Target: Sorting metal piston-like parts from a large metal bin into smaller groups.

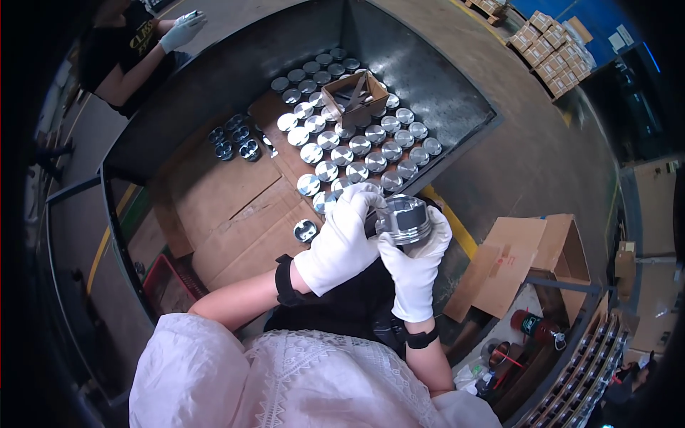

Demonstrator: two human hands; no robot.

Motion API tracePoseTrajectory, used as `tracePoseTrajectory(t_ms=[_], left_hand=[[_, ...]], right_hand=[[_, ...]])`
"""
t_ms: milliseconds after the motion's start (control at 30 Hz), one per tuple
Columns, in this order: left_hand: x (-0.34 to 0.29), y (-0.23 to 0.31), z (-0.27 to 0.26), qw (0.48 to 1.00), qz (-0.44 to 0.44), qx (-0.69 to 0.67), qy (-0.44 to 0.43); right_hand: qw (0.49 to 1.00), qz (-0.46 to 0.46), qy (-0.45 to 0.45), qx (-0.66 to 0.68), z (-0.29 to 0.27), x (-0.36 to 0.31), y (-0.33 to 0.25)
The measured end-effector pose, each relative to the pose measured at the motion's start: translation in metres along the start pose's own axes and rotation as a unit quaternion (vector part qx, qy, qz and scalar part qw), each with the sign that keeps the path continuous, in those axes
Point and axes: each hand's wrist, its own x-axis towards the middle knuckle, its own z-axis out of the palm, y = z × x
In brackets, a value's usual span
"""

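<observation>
— Hands first: the right hand (416, 265), white-gloved, is clamped from below around a shiny metal piston (405, 218), and the left hand (344, 239) closes its fingers on the piston's left side. So the piston sits up off the tabletop (214, 114), held between both, near the person's chest.

— What looks risky?

— Smooth metal in cloth gloves could slip, probably. A drop would land among the rows of pistons (357, 146) standing just beyond the hands, knocking or denting them, or down off the near edge.

— Anything else around?

— A lone piston (305, 230) lies on flattened cardboard sheets (228, 207) to the left. A small open cardboard box (354, 96) sits on top of the far rows. Darker pistons (234, 139) cluster far left. Another person's gloved hand (183, 31) works at the far left corner, well apart. Right of the tabletop, an open carton (528, 250) stands on the floor.
</observation>
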Motion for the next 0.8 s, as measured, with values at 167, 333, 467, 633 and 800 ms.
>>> tracePoseTrajectory(t_ms=[167,333,467,633,800], left_hand=[[0.002,-0.003,-0.001,0.998,-0.01,-0.039,-0.057],[-0.002,-0.015,-0.002,0.999,-0.022,-0.03,-0.03],[0.001,-0.008,-0.013,0.997,0.003,0.017,-0.078],[0.005,0.027,-0.014,0.992,-0.025,-0.114,-0.056],[0.007,0.035,-0.016,0.991,0.065,-0.116,0.017]], right_hand=[[0.991,-0.072,0.013,-0.108,0.0,-0.002,0.01],[0.999,0.036,0.01,0.032,-0.003,-0.002,0.013],[0.893,0.231,-0.039,0.383,-0.008,-0.001,-0.008],[0.799,0.311,-0.046,0.513,-0.014,0.008,-0.013],[0.781,0.3,-0.042,0.547,-0.009,0.009,-0.01]])
